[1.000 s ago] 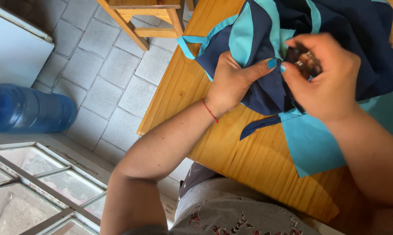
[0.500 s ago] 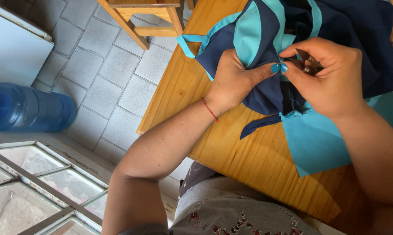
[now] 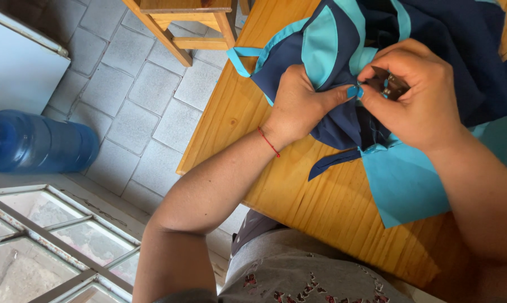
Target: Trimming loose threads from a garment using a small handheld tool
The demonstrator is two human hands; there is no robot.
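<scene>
A navy and turquoise garment [image 3: 455, 50] lies bunched on a wooden table [image 3: 320, 207]. My left hand [image 3: 301, 104] pinches a fold of its navy cloth between thumb and fingers. Right beside it, my right hand [image 3: 416, 95] grips a small dark metal tool [image 3: 389, 84] pressed against the same fold. The thumbs of both hands nearly touch. A thin red string circles my left wrist. What the tool's tip does in the cloth is hidden by my fingers.
A large blue water bottle [image 3: 37, 143] lies on the grey tiled floor at left. A wooden stool [image 3: 189, 22] stands beyond the table's far corner. A white appliance [image 3: 17, 67] is at upper left, and a window frame [image 3: 57, 241] fills the lower left.
Both hands have shifted slightly up the garment and drawn closer together. The fold of cloth is pulled tighter between them.
</scene>
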